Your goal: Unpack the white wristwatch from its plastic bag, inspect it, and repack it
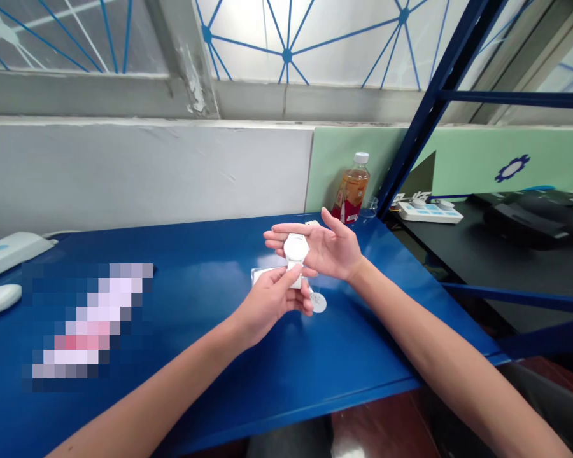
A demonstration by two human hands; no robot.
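Note:
My left hand [272, 296] is closed, thumb on top, around the band of a white wristwatch [296, 247] with a round, blank-looking face turned up. My right hand [337, 249] is open behind the watch, its palm up and fingers stretched to the left. The watch face lies against or just over those fingers; I cannot tell which. A pale round disc [318, 302] shows just right of my left fingertips. Partly hidden behind my left hand is a flat white item with a clear edge [258, 273] on the blue table [210, 254].
A bottle of amber drink [352, 189] stands at the back right by a blue metal post [413, 114]. On the left are a white power strip [16, 251], a white mouse-like object [0, 299] and a blurred-out item [93, 321]. Another power strip [430, 212] lies on the black desk.

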